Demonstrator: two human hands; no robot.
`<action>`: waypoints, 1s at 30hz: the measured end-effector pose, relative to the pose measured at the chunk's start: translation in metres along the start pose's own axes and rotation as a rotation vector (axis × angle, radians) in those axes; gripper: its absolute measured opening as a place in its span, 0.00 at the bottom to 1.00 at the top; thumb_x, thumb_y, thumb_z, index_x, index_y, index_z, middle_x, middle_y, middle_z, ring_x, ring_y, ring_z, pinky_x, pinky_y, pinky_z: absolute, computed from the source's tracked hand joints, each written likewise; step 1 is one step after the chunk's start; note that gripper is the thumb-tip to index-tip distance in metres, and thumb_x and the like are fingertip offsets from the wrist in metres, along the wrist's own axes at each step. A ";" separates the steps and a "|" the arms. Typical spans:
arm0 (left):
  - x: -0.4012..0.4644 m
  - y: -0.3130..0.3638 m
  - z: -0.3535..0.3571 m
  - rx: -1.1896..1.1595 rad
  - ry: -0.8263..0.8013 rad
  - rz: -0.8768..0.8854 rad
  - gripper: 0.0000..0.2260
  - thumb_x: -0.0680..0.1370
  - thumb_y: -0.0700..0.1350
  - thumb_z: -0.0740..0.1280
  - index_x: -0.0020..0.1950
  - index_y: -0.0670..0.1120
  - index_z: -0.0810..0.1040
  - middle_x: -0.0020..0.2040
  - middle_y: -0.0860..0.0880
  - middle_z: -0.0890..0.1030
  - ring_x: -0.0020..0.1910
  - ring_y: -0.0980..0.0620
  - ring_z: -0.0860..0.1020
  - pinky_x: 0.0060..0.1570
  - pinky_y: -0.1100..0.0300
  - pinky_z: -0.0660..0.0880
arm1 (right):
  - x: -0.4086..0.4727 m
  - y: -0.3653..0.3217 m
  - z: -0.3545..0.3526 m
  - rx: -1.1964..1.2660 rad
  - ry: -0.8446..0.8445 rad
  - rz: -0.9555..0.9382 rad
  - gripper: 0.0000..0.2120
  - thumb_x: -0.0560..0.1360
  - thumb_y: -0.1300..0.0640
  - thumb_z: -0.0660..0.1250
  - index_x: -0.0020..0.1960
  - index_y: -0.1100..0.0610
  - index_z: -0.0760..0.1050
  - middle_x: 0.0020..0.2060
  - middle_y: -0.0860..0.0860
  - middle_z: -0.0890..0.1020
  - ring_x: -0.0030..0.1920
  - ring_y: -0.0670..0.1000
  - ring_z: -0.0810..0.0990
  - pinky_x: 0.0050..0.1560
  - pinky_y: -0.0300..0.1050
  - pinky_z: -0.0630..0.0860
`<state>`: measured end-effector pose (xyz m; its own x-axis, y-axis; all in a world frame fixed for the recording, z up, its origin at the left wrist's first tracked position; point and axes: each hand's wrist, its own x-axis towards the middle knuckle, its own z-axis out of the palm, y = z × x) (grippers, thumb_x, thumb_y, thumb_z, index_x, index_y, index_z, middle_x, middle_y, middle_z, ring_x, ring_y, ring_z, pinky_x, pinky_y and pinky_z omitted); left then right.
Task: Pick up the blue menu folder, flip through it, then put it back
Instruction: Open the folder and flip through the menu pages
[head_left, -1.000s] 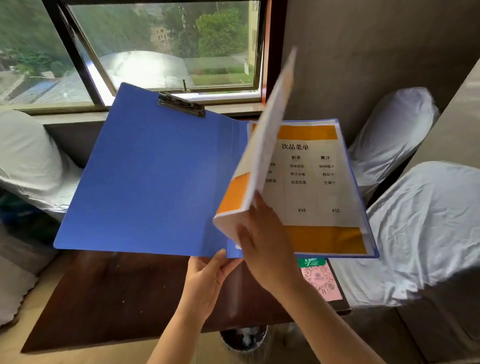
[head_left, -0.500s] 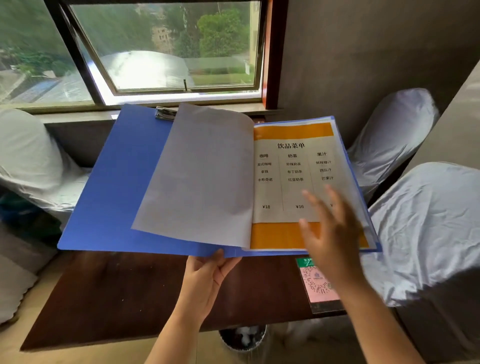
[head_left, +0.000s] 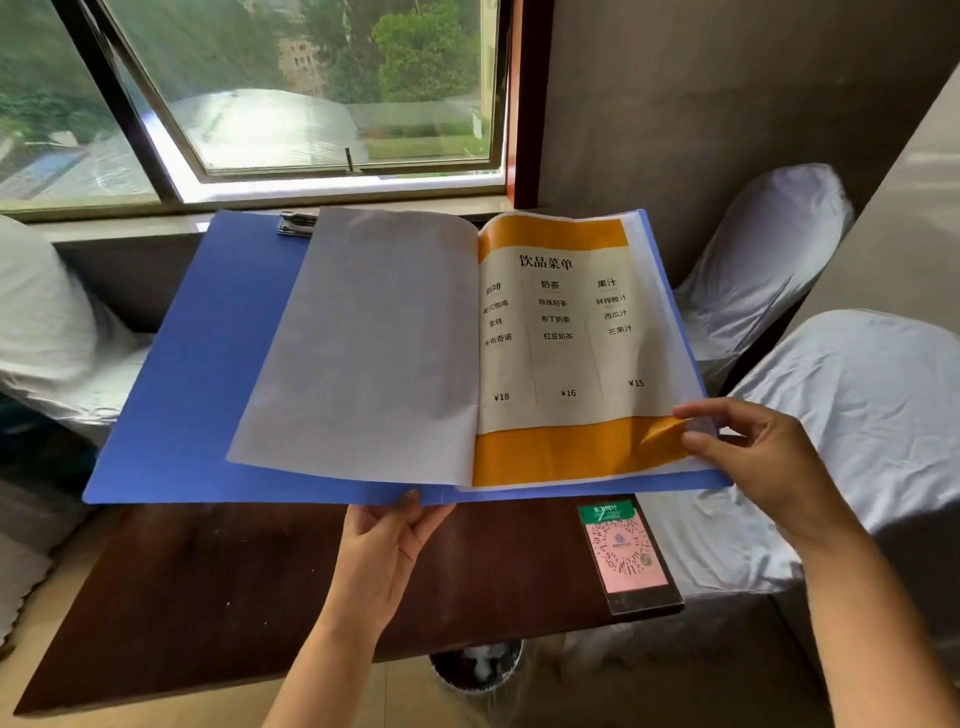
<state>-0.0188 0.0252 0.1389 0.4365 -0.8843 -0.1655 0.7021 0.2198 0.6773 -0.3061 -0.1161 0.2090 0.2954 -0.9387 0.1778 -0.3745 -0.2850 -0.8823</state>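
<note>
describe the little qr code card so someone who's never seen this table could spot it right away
Start at the dark wooden table under the window. Go to its near right corner, just below the open blue menu folder held by the left hand. The QR code card lies flat there: pink with a green header strip and dark border, the only small card on the table.

I see dark wooden table (head_left: 208, 597) | QR-code card (head_left: 626, 553) at its right edge | cloth-covered chairs (head_left: 857, 405) | window (head_left: 311, 93) beyond

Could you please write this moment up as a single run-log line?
phase: flipping | blue menu folder: open, held above table | left hand: supports bottom edge | right hand: pinching menu page corner
</note>
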 end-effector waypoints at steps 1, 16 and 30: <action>0.000 0.000 0.001 0.004 -0.004 0.000 0.20 0.68 0.33 0.64 0.57 0.49 0.74 0.52 0.44 0.82 0.51 0.43 0.82 0.40 0.54 0.81 | 0.001 -0.002 0.003 -0.014 0.042 -0.016 0.14 0.71 0.65 0.70 0.40 0.44 0.80 0.34 0.39 0.84 0.38 0.40 0.81 0.35 0.25 0.75; 0.003 0.006 -0.001 0.008 0.019 0.027 0.18 0.69 0.32 0.64 0.56 0.46 0.73 0.50 0.43 0.82 0.50 0.43 0.83 0.40 0.54 0.82 | 0.006 -0.064 0.058 1.069 0.076 0.136 0.16 0.78 0.46 0.54 0.60 0.47 0.72 0.48 0.45 0.85 0.47 0.46 0.84 0.42 0.43 0.82; 0.007 0.010 -0.003 0.016 -0.017 0.057 0.18 0.69 0.33 0.64 0.57 0.48 0.75 0.50 0.46 0.85 0.52 0.42 0.82 0.42 0.53 0.81 | 0.011 -0.071 0.134 -0.080 -0.172 -0.170 0.21 0.80 0.52 0.55 0.72 0.46 0.58 0.68 0.47 0.70 0.64 0.46 0.70 0.63 0.48 0.70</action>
<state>-0.0072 0.0225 0.1420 0.4654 -0.8777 -0.1143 0.6674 0.2631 0.6966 -0.1588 -0.0807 0.2155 0.5033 -0.8307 0.2381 -0.3724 -0.4571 -0.8077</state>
